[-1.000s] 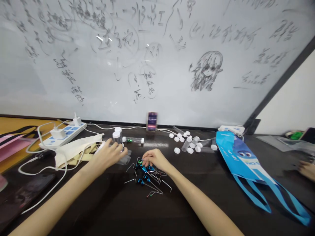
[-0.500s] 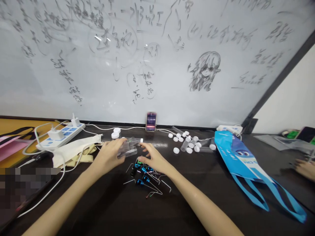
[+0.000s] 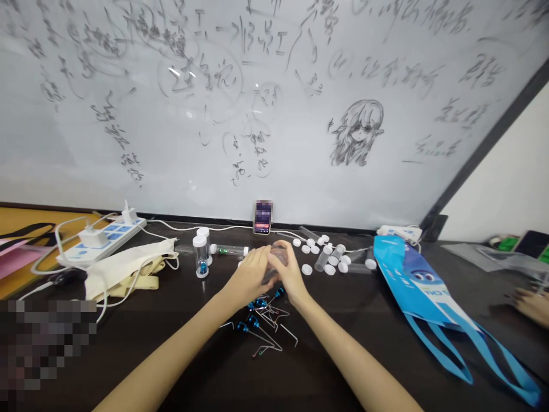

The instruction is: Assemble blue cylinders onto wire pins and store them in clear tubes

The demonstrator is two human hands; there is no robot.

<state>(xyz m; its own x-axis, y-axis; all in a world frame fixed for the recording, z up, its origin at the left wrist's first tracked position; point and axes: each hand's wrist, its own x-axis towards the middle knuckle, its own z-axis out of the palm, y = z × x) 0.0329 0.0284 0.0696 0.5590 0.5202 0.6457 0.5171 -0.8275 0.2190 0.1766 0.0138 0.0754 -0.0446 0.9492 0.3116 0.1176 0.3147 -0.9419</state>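
Note:
My left hand (image 3: 253, 274) and my right hand (image 3: 289, 272) are together at the centre, both curled round clear plastic tubes (image 3: 274, 264), partly hidden by the fingers. Beneath them on the dark table lies a pile of blue metal parts with thin bent wires (image 3: 259, 323). To the left, a capped clear tube (image 3: 201, 257) stands upright with something blue inside, and another stands just behind it. A capped tube (image 3: 229, 250) with a green part inside lies on its side, left of my hands.
White caps and clear tubes (image 3: 323, 257) are scattered right of my hands. Beyond are a blue bag (image 3: 398, 274), a phone (image 3: 262, 217), a power strip (image 3: 103, 240) and a cream pouch (image 3: 128, 266). Another person's hand (image 3: 532, 306) is at the far right.
My left hand has moved right with clear tubes, and my right hand has closed in on them. The standing tubes and the lying tube at the left are now uncovered.

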